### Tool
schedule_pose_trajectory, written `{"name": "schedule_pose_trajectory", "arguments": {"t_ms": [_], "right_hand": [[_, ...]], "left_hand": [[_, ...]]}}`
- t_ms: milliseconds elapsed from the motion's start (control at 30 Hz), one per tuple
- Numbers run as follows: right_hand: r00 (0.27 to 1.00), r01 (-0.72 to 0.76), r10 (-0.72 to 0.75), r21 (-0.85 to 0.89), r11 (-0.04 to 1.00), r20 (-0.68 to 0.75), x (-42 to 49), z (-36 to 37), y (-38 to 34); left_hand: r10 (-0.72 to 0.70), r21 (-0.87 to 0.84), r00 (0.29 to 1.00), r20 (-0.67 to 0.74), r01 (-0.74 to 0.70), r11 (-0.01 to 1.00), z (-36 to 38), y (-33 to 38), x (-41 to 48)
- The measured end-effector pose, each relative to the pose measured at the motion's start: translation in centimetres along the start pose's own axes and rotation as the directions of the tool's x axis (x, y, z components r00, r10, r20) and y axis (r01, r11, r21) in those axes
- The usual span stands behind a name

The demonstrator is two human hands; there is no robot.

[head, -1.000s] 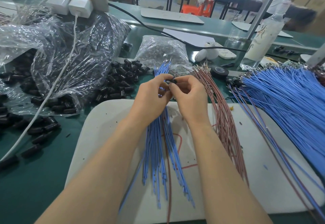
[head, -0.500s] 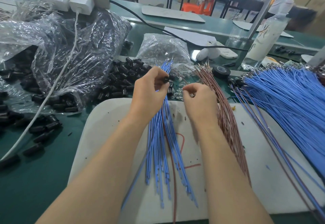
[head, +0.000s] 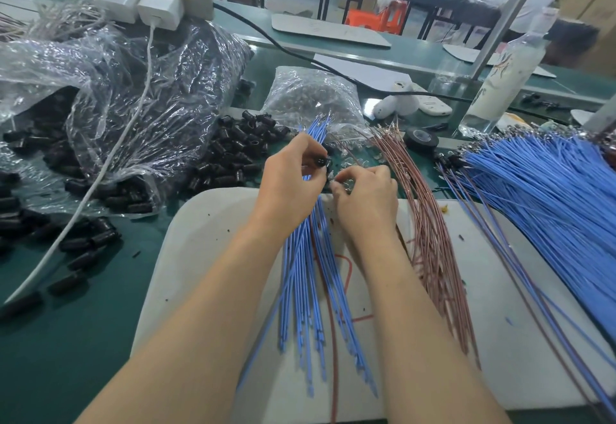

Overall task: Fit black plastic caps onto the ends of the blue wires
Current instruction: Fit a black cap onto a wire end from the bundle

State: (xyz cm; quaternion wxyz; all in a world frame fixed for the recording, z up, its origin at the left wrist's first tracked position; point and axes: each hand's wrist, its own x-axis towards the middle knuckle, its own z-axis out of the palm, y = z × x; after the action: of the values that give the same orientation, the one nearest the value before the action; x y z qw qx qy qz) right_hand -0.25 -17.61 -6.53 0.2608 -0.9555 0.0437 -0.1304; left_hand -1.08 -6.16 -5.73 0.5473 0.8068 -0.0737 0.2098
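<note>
My left hand (head: 290, 181) grips a bundle of blue wires (head: 301, 277) that runs down over the white board (head: 200, 243), and its fingertips pinch a black cap (head: 322, 161). The wire tips (head: 318, 125) stick up past the fingers. Just to the right, my right hand (head: 365, 197) has its fingers curled and pinches something small near the cap; what it is cannot be made out. Loose black caps (head: 240, 147) lie in a pile left of the hands.
A clear bag of black caps (head: 126, 97) lies at the left, crossed by a white cable (head: 100, 173). Brown wires (head: 430, 223) and a large fan of blue wires (head: 546, 197) lie right. A small bag (head: 311, 97), tape roll (head: 420, 138) and bottle (head: 500, 83) stand behind.
The hands were joined at the wire ends, then parted. My left hand has lifted with the cap in its fingertips; my right hand dropped lower and to the right.
</note>
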Motion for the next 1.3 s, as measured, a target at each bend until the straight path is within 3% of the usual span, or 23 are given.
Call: {"name": "schedule_pose_trajectory", "arguments": {"t_ms": [100, 200, 267, 400, 567, 800, 1000, 1067, 1133, 1300], "right_hand": [[0.998, 0.015, -0.002, 0.214, 0.977, -0.064, 0.0, -0.5, -0.1], [0.992, 0.046, 0.024, 0.531, 0.846, -0.125, -0.2, -1.8, -0.7], [0.99, 0.088, -0.004, 0.602, 0.794, -0.138, -0.5, -2.4, -1.0], [0.982, 0.171, -0.1, 0.536, 0.827, -0.159, -0.8, -2.7, -1.4], [0.984, 0.145, -0.072, 0.491, 0.859, -0.163, -0.6, -2.8, -0.9], [0.995, 0.074, -0.088, 0.228, 0.971, 0.049, 0.1, -2.4, 0.6], [0.997, 0.075, -0.083, 0.381, 0.922, 0.005, 0.2, -2.7, 0.2], [0.989, 0.094, -0.133, 0.434, 0.896, 0.062, 0.0, -2.8, -0.2], [0.981, 0.115, -0.172, 0.437, 0.892, 0.093, -0.2, -2.6, -0.5], [0.984, 0.152, -0.179, 0.455, 0.878, 0.017, -0.1, -2.1, -0.3]], "left_hand": [[0.001, -0.001, 1.0, 0.003, -0.001, 1.0, 0.1, 0.0, -0.1], [-0.012, -0.008, 1.0, 0.012, 0.012, 1.0, 0.0, 0.1, 0.0], [-0.016, -0.013, 0.999, 0.03, 0.016, 1.0, -0.1, 0.2, 0.0], [-0.004, -0.004, 0.999, 0.054, 0.004, 1.0, -0.1, 0.5, -0.1], [0.026, 0.013, 0.998, 0.052, -0.027, 1.0, -0.2, 0.5, -0.1], [0.026, -0.019, 0.999, -0.04, -0.027, 0.999, -0.4, 0.4, 0.2], [-0.014, -0.093, 1.0, 0.0, 0.014, 0.996, -0.3, 0.5, 0.2], [-0.015, -0.111, 1.0, 0.022, 0.018, 0.994, -0.3, 0.6, 0.2], [-0.003, -0.129, 0.999, 0.051, 0.01, 0.992, -0.2, 0.7, 0.2], [0.018, -0.186, 0.995, 0.098, 0.0, 0.983, 0.0, 0.8, 0.1]]}}
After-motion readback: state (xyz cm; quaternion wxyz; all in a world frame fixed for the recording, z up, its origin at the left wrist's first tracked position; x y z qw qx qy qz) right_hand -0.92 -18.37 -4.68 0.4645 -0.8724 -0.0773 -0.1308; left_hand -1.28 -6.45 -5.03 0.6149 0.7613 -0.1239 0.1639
